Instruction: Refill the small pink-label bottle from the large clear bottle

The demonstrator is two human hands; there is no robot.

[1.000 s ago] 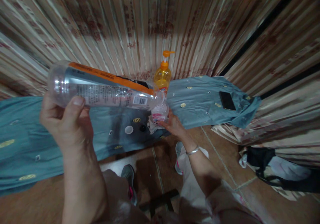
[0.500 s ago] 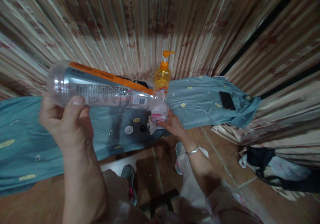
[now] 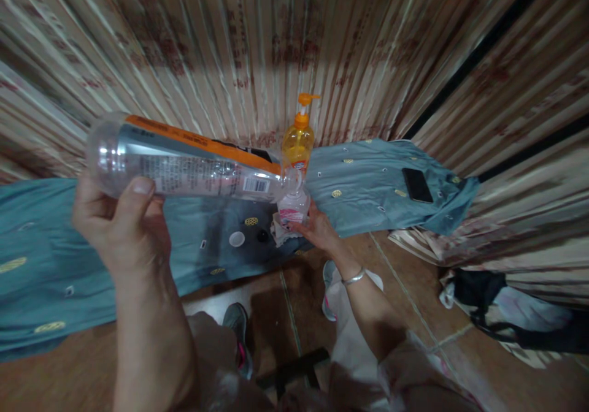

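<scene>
Almost nothing had shifted from the earlier frames: the big bottle (image 3: 184, 167) stayed tipped at the same slant, its mouth over the small bottle (image 3: 293, 205), and both hands kept their grips; the view had only drifted a touch.

Counting up, there were three bottles in all: the large clear one with the orange and silver label, the little clear one with the pink label, and one orange pump bottle (image 3: 298, 142) standing upright just behind them at the curtain (image 3: 257, 50). One white cap (image 3: 237, 238) and one dark cap (image 3: 262, 235) lay close together on the blue cloth (image 3: 368, 185), just left of the small bottle. One dark phone (image 3: 416, 184) lay flat on that cloth, well off to the right. One crumpled rag (image 3: 278, 231) sat touching the small bottle's base.

The left hand (image 3: 117, 228) was curled around the big bottle's base end, thumb pressed across the label, holding it raised and nearly level above the cloth. The right hand (image 3: 319, 231), a bangle on its wrist, was closed loosely about the small bottle from the near side, steadying it upright on the cloth. Whether liquid was running between the two mouths, I couldn't tell.
</scene>
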